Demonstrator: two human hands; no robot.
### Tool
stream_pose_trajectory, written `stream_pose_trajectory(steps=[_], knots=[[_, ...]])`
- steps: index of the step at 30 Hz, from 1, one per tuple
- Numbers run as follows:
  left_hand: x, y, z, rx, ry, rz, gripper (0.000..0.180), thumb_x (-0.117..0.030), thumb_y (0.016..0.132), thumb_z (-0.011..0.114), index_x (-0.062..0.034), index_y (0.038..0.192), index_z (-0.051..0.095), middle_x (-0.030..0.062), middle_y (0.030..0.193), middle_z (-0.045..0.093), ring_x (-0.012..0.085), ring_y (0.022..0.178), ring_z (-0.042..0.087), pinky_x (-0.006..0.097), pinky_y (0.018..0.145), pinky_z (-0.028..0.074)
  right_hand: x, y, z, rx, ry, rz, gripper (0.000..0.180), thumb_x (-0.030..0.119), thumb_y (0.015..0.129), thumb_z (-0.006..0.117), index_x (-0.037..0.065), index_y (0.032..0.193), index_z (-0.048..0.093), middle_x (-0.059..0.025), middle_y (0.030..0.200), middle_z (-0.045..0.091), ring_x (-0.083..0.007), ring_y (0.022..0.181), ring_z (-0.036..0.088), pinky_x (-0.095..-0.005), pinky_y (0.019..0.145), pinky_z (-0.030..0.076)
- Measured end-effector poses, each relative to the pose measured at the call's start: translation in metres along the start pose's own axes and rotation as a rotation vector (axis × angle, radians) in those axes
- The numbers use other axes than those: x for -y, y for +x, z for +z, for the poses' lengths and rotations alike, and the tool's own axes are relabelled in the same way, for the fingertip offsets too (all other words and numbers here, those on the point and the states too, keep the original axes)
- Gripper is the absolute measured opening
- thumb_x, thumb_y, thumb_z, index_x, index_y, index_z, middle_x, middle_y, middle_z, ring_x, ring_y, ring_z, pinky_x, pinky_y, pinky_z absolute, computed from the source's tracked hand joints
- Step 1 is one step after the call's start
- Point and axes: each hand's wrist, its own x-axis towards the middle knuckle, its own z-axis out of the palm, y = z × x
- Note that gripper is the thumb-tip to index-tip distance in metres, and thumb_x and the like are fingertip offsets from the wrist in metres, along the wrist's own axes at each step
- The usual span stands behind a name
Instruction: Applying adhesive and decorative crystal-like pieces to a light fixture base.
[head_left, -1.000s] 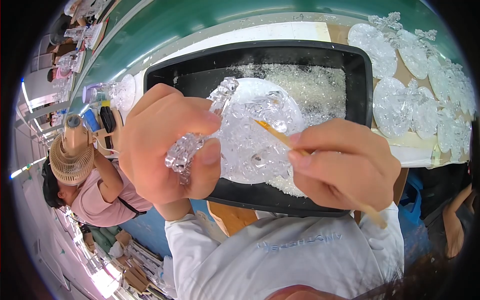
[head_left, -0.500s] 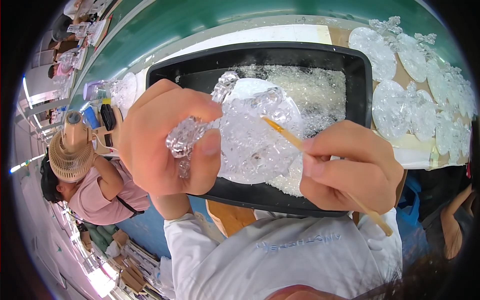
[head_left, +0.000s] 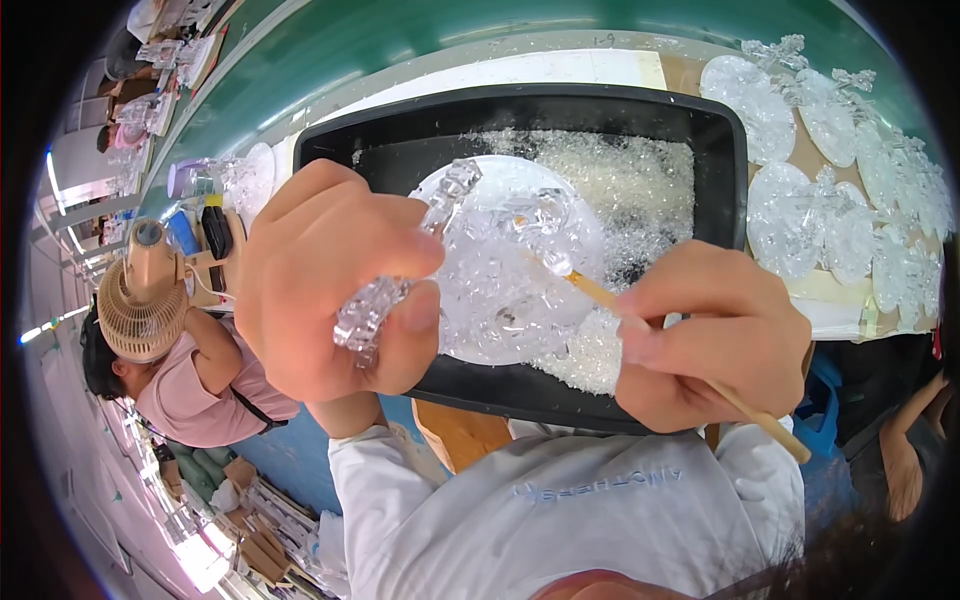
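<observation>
We take this for a workshop: a brush [head_left: 592, 289] over a black tray [head_left: 724, 150] of glittering granules [head_left: 650, 180], many similar clear pieces [head_left: 783, 225] clustered at right, a long green tabletop [head_left: 560, 20], a co-worker [head_left: 195, 405] near a fan [head_left: 142, 315], and cardboard boxes [head_left: 263, 550] beyond.

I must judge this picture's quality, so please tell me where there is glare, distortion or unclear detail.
Head view: a bright patch at lower left is blown out; pale streaks reflect on the green surface. Head view: the edges of the black tray bow. Head view: glints on the clear piece make the tip of the brush hard to pick out.
</observation>
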Motion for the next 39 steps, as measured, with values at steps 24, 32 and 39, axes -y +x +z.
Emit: stream_pose_trajectory(steps=[24,32,39], knots=[[-0.006,0.000,-0.016,0.300,0.001,-0.078,0.024,-0.010,0.085,0.058,-0.0054,0.106,0.047,0.0174,0.088,0.067,0.0232,0.064,0.044,0.037,0.060,0.039,-0.006,0.000,0.003,0.086,0.078,-0.045,0.026,-0.013,0.062,0.067,-0.003,0.087,0.063,-0.0208,0.083,0.066,-0.0249,0.055,0.063,-0.0308,0.049,0.053],[0.004,-0.005,-0.011,0.135,-0.016,0.008,0.026,-0.007,0.079,0.062,-0.0012,0.103,0.052,0.0147,0.077,0.064,0.0224,0.057,0.046,0.035,0.055,0.039,-0.006,-0.004,0.000,0.026,0.099,0.010,0.023,-0.010,0.066,0.060,0.000,0.086,0.062,-0.0194,0.082,0.066,-0.0236,0.057,0.062,-0.0312,0.049,0.052],[-0.003,-0.003,-0.023,0.314,-0.024,-0.102,0.028,-0.012,0.088,0.059,-0.0077,0.113,0.046,0.0170,0.090,0.068,0.0226,0.067,0.044,0.038,0.064,0.039,-0.007,-0.003,0.004,0.050,0.176,-0.022,0.018,-0.008,0.064,0.063,-0.001,0.081,0.062,-0.0176,0.076,0.066,-0.0231,0.052,0.061,-0.0299,0.046,0.051]])
